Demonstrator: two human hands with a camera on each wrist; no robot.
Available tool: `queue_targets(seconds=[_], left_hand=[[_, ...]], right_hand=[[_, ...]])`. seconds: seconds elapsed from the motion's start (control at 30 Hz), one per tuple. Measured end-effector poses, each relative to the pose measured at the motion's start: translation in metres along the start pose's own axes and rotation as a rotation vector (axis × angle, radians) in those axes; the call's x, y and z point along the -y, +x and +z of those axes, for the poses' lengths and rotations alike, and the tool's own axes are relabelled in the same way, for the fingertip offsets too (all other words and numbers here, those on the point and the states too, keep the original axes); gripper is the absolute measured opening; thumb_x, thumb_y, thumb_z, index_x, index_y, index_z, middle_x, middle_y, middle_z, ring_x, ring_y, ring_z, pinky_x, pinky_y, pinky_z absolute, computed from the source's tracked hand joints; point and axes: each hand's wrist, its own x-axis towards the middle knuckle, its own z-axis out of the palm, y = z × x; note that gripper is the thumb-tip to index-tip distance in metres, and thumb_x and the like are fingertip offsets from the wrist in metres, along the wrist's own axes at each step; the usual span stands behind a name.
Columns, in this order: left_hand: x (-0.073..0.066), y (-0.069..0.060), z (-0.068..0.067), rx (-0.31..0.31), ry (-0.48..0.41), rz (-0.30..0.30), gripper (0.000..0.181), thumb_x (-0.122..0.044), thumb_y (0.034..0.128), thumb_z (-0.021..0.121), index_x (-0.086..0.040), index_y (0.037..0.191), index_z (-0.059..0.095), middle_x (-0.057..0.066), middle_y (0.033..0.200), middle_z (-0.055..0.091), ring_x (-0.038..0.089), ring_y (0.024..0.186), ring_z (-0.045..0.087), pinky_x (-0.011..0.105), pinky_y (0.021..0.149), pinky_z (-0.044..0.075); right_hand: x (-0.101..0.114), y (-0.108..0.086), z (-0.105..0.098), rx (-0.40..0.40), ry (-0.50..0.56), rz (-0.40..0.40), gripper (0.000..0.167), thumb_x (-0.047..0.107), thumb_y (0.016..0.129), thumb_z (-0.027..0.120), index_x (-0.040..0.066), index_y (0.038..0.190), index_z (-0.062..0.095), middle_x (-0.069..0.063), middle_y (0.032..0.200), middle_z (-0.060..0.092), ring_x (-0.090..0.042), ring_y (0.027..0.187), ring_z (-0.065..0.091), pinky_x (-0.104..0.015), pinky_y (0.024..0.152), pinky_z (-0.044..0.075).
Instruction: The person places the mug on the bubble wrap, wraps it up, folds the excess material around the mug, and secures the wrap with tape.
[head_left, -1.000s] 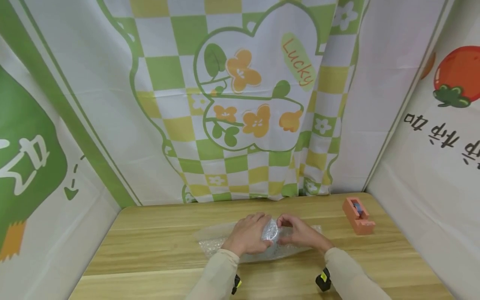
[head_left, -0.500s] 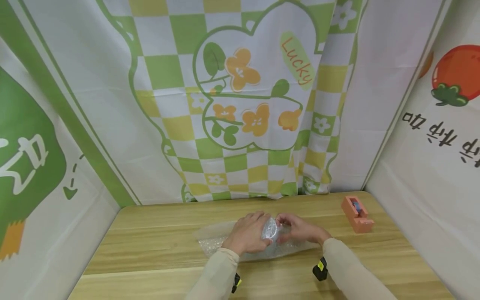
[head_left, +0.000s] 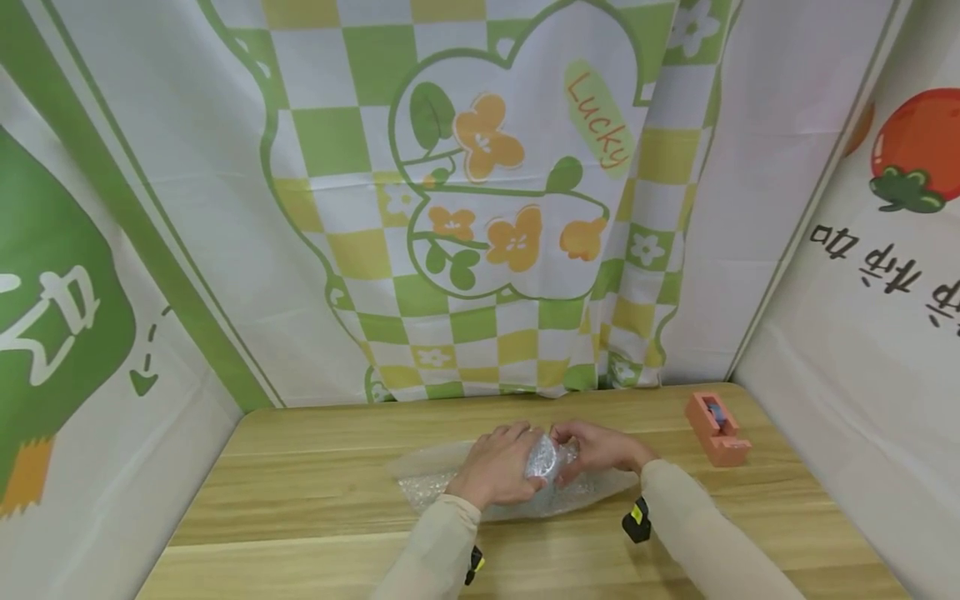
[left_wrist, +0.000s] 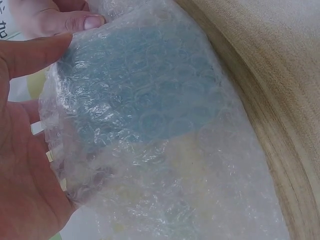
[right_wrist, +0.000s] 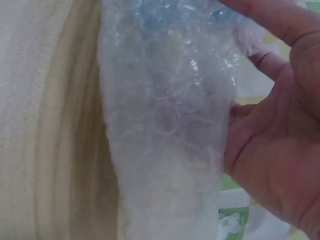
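Observation:
A blue object [left_wrist: 145, 85], its kind blurred by the wrapping, shows through a sheet of bubble wrap [left_wrist: 235, 170]. In the head view the bubble wrap [head_left: 423, 490] lies along the middle of the table, and a silvery round end [head_left: 542, 458] of the bundle faces right. My left hand [head_left: 495, 467] grips the bundle from the left, thumb on the near side and fingers over the far side. At the round end, my right hand [head_left: 596, 448] pinches the bubble wrap between thumb and fingers. The right palm [right_wrist: 280, 145] faces the wrap in the right wrist view.
An orange tape dispenser [head_left: 717, 429] with a blue roll stands at the table's back right. The wooden table [head_left: 300, 483] ends at a checked curtain [head_left: 495, 333] behind and printed cloth walls at both sides.
My right hand and forearm have shifted slightly left and away from me, and the wrap's right end has been drawn in towards the bundle. My left hand keeps its hold, nearly still.

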Motion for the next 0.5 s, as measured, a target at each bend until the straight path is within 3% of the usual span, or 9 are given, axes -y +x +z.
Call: queue_targets(seconds=[0.17, 0.33, 0.5], left_hand=[[-0.001, 0.000, -0.001, 0.017, 0.007, -0.007, 0.073, -0.044, 0.0872, 0.075, -0.015, 0.149, 0.050, 0.008, 0.151, 0.048, 0.032, 0.135, 0.048, 0.050, 0.107, 0.044], [0.000, 0.000, -0.002, 0.017, 0.016, -0.011, 0.072, -0.044, 0.0878, 0.074, -0.016, 0.149, 0.050, 0.008, 0.151, 0.049, 0.032, 0.135, 0.048, 0.050, 0.107, 0.044], [0.000, 0.000, -0.001, 0.025, 0.023, -0.004, 0.072, -0.045, 0.0889, 0.073, -0.016, 0.150, 0.049, 0.008, 0.152, 0.047, 0.032, 0.136, 0.048, 0.050, 0.107, 0.044]], right_hand=[[0.007, 0.002, -0.001, 0.008, -0.085, 0.014, 0.033, 0.008, 0.075, 0.089, 0.011, 0.097, 0.064, 0.000, 0.101, 0.064, -0.019, 0.094, 0.056, -0.038, 0.085, 0.047], [0.016, 0.005, 0.000, -0.029, -0.178, 0.107, 0.043, 0.009, 0.072, 0.092, 0.009, 0.100, 0.059, -0.004, 0.104, 0.061, -0.021, 0.096, 0.056, -0.041, 0.087, 0.049], [0.015, 0.004, -0.001, -0.080, -0.125, 0.231, 0.054, 0.009, 0.069, 0.094, 0.003, 0.105, 0.054, -0.008, 0.105, 0.058, -0.023, 0.096, 0.054, -0.041, 0.087, 0.049]])
